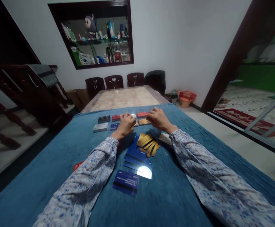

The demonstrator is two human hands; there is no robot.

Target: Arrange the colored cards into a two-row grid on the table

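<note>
Both my hands reach forward over a blue cloth [57, 164] on a table. My left hand [126, 125] is curled, its fingers closed over a small stack of cards among two rows of card stacks. My right hand [158, 119] rests with bent fingers beside a red stack [142, 114] and a gold stack [144, 121]. Other stacks lie to the left: black [104, 119], red [116, 117], silver [100, 127], blue [115, 126]. Nearer me lie fanned gold cards [148, 144], fanned blue cards [136, 156] and a single blue card [126, 183].
Beyond the cloth the bare marble tabletop [125, 97] runs to three dark chairs [113, 82] at the wall. A staircase [14, 104] stands on the left. A red bucket [186, 98] sits on the floor right, next to an open doorway [253, 94].
</note>
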